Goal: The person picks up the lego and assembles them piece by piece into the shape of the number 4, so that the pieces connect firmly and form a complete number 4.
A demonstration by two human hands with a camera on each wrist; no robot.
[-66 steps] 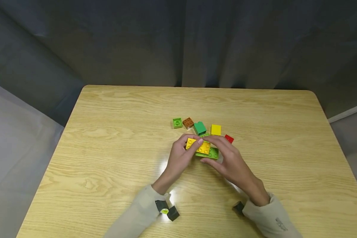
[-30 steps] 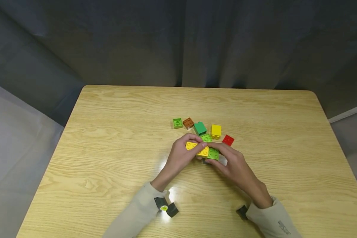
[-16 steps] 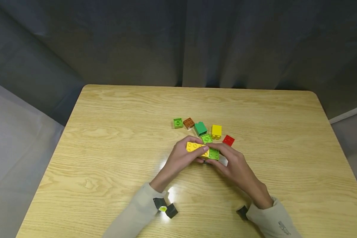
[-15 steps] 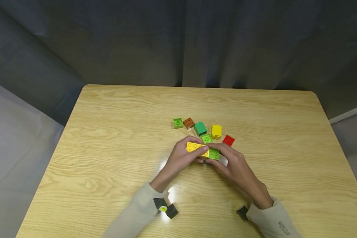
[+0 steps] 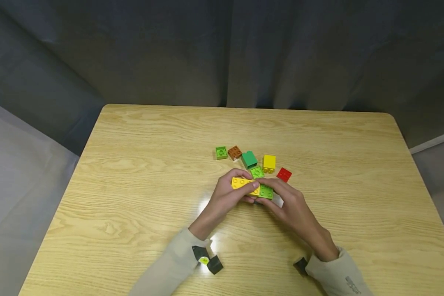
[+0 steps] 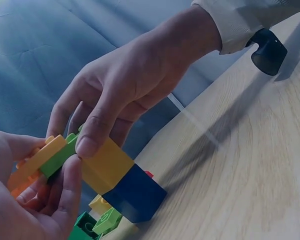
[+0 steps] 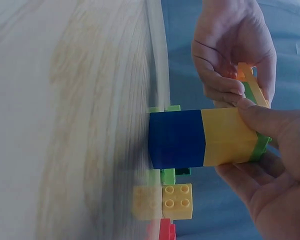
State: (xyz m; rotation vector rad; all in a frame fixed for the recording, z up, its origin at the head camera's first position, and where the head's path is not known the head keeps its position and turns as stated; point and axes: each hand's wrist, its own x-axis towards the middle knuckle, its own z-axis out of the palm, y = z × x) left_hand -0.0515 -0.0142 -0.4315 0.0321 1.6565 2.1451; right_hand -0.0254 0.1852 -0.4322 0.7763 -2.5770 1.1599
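A stack of toy bricks stands between the hands: a dark blue brick (image 7: pixel 177 140) at the bottom, a yellow brick (image 7: pixel 229 136) above it, then a long light-green brick (image 5: pixel 267 191) reaching out to the left. On its left part lies a long yellow studded brick (image 5: pixel 240 181), with an orange piece (image 6: pixel 24 184) below in the left wrist view. My left hand (image 5: pixel 225 193) pinches the long yellow brick, thumb on top and fingers beneath. My right hand (image 5: pixel 292 201) grips the stack's right end, thumb and fingers on opposite sides of the yellow and green bricks.
Behind the hands lie loose bricks on the wooden table (image 5: pixel 133 185): light green (image 5: pixel 221 153), brown (image 5: pixel 234 153), dark green (image 5: pixel 249 159), another light green (image 5: pixel 257 172), yellow (image 5: pixel 269 163) and red (image 5: pixel 284 174). A dark curtain (image 5: pixel 222 53) hangs beyond the table's far edge.
Since the oldest frame, the long yellow brick has shifted slightly toward the person and the right hand has moved a little nearer, uncovering more of the red brick. The last half second shows almost no movement.
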